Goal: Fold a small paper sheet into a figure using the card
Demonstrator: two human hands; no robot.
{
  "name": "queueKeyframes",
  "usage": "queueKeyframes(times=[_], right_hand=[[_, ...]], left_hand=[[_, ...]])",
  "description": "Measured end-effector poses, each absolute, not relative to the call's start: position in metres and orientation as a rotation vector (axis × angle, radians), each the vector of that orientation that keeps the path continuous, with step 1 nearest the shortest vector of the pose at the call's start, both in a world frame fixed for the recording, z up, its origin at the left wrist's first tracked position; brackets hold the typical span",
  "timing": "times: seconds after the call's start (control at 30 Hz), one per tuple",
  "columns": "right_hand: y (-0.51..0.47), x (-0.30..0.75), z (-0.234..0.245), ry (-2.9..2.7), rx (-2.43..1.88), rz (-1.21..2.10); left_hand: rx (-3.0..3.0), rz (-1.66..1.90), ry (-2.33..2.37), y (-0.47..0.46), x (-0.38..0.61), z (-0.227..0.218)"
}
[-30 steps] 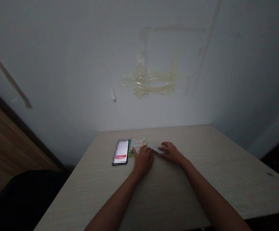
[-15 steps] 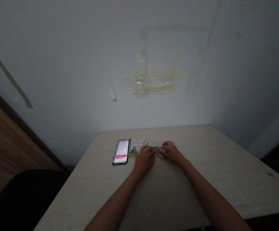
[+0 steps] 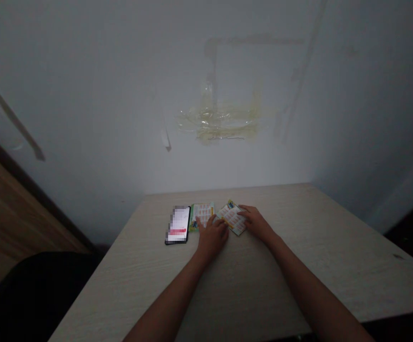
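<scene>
Phone [image 3: 177, 225] lies at the left of the worktop [image 3: 249, 285], screen lit, its content blurred out. Just beside it sits a green card [image 3: 202, 213]. The left hand [image 3: 211, 235] lies flat on this card with fingers spread, grip released, only pressing down. Next comes a second card [image 3: 232, 218], face up and turned at an angle, its left corner close to the left hand's fingers. The right hand [image 3: 258, 224] rests its fingertips on this card's right edge; whether the thumb pinches underneath cannot be told. Judging by this, the step in hand is laying the second card beside the green card. A next move would call for squaring it up without dragging the green card along. Light is dim, the print on both cards is too small to read, and the left hand covers the green card's near edge.
</scene>
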State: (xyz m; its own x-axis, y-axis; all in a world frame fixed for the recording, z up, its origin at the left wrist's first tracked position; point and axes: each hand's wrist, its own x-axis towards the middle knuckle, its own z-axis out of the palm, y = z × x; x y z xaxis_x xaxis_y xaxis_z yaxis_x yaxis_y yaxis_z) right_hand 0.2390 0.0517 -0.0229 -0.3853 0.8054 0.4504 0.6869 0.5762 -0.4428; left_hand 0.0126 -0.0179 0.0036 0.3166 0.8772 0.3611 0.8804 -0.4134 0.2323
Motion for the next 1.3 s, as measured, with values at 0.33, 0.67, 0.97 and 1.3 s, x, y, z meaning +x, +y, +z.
queueKeyframes(times=[0.33, 0.67, 0.97, 1.3], right_hand=[[0.046, 0.238, -0.013, -2.243, -1.204, 0.327], [0.045, 0.243, -0.012, -2.246, -1.171, 0.442], [0.055, 0.253, -0.015, -2.237, -1.046, 0.521], [0.054, 0.254, -0.016, -2.222, -1.071, 0.548]], left_hand=[[-2.528, -0.734, -1.71, -0.019, 0.014, 0.001], [-2.562, -0.61, -1.661, -0.021, 0.014, 0.002], [-2.505, -0.732, -1.728, -0.018, 0.014, 0.003], [-2.486, -0.736, -1.793, -0.019, 0.014, 0.009]])
